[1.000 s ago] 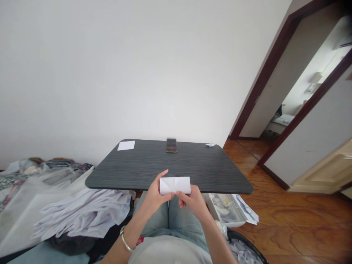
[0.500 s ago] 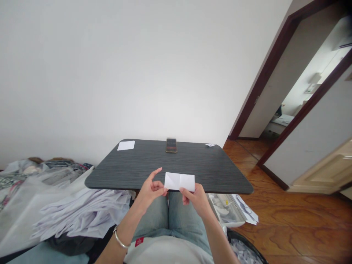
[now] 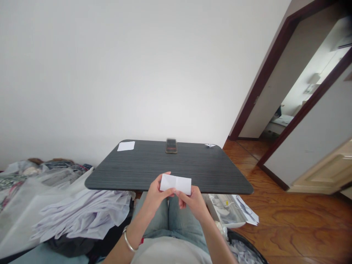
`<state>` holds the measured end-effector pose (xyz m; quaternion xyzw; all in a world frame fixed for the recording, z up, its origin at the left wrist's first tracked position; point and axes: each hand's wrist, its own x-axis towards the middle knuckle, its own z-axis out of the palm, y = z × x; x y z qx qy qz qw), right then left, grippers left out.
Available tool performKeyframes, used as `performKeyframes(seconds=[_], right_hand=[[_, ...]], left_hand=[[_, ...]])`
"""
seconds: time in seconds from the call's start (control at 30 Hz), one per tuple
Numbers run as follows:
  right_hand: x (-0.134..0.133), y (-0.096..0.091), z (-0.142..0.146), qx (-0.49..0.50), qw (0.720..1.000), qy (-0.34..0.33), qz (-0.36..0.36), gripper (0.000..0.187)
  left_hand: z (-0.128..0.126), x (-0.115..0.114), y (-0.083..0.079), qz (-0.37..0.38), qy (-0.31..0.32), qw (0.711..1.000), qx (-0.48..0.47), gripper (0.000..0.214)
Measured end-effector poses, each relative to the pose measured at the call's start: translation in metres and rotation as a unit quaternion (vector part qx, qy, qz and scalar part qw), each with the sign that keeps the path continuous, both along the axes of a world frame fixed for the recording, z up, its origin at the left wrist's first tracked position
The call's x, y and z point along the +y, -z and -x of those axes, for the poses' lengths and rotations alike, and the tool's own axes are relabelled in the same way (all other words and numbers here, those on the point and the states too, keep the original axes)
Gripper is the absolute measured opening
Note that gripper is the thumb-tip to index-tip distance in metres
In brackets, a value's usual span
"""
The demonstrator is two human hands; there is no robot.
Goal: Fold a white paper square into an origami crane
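A white folded sheet of paper (image 3: pixel 178 182) with a crease down its middle is held up over the near edge of the dark table (image 3: pixel 137 165). My left hand (image 3: pixel 158 191) grips its left side, thumb across the front near the lower middle and fingers behind. On the right side, my right hand (image 3: pixel 190 198) pinches the paper's lower edge, its thumb close to the left thumb. Most of the fingers behind the sheet are hidden.
At the table's far left lies a flat white paper (image 3: pixel 126 146); a phone on a stand (image 3: pixel 171 146) is at the back middle. A small folded paper shape (image 3: pixel 210 145) sits at the far right. Piled white cloth (image 3: pixel 85 214) is left, an open box (image 3: pixel 227 212) right.
My left hand has moved right and closed on the paper, its raised index finger now behind the sheet. The paper has shifted slightly left and down with my right hand.
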<state>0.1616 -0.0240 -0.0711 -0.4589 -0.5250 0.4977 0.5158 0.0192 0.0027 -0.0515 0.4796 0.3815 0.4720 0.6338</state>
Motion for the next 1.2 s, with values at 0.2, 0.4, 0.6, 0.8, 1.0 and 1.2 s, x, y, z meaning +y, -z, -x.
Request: performKeyframes(seconds=[0.2, 0.4, 0.6, 0.8, 1.0, 1.2], right_hand=[[0.0, 0.0, 0.003, -0.002, 1.0, 0.005, -0.021, 0.042], [0.001, 0.002, 0.002, 0.02, 0.998, 0.053, -0.032, 0.038], [0.004, 0.003, 0.001, 0.041, 0.997, 0.06, -0.016, 0.039], [0.007, 0.003, -0.004, 0.039, 0.998, 0.044, -0.005, 0.045], [0.011, 0.009, -0.007, 0.037, 0.999, 0.031, -0.004, 0.046], [0.013, 0.014, -0.01, 0.042, 0.999, 0.034, 0.006, 0.044]], left_hand=[[-0.005, -0.001, -0.003, -0.04, -0.046, 0.998, 0.034, 0.058], [-0.004, -0.003, -0.003, -0.059, -0.074, 0.994, 0.06, 0.036], [-0.001, 0.002, 0.006, -0.066, -0.047, 0.996, 0.041, 0.027], [0.002, 0.004, 0.009, -0.039, -0.032, 0.999, 0.022, 0.035], [0.003, 0.004, 0.009, -0.024, -0.024, 0.999, 0.002, 0.036], [0.004, 0.003, 0.009, -0.019, -0.029, 0.999, 0.0, 0.037]])
